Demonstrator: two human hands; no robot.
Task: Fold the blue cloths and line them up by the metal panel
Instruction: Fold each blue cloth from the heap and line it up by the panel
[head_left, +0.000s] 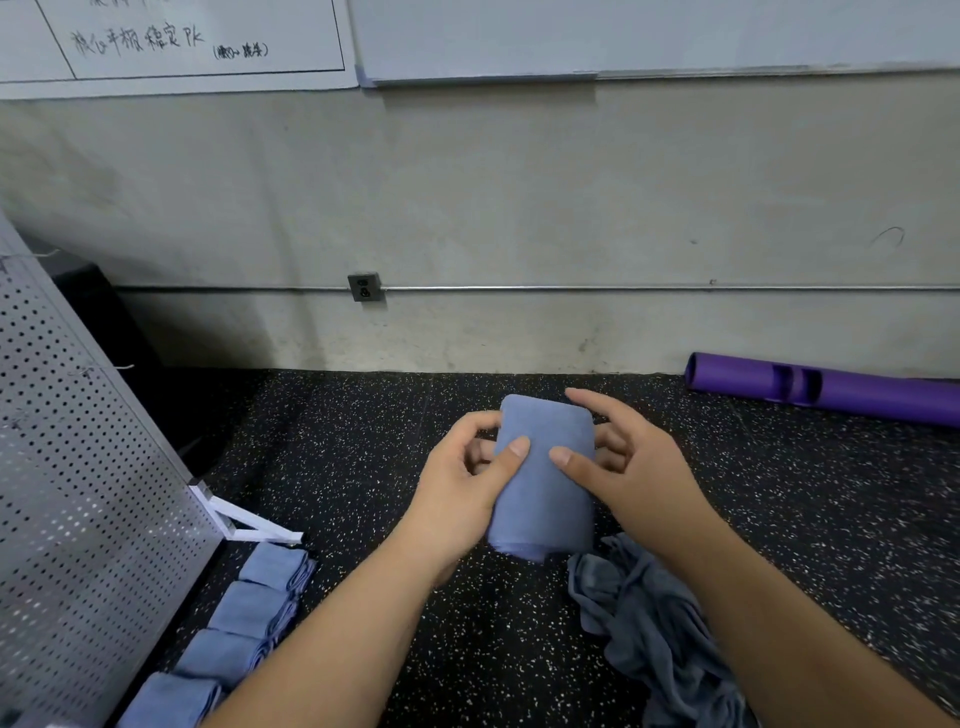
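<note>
Folded cloth (543, 478) mid-floor (363, 441), left grip (462, 483) at its 9, right grip (628, 467) at its 3, both holding it. Metal panel (78, 467) at 9; row of folded cloths (249, 613) along its foot, approx 7-8. Loose cloth pile (660, 634) at 5, just beside. Tube (831, 389) at 2, by wall (519, 208); socket (365, 287) at 12, on wall.

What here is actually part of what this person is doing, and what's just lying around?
Part of the job:
held cloth, gripped by left hand and right hand
folded row of four cloths
unfolded pile
metal panel

Just lying about:
purple tube
wall socket
whiteboard
</note>
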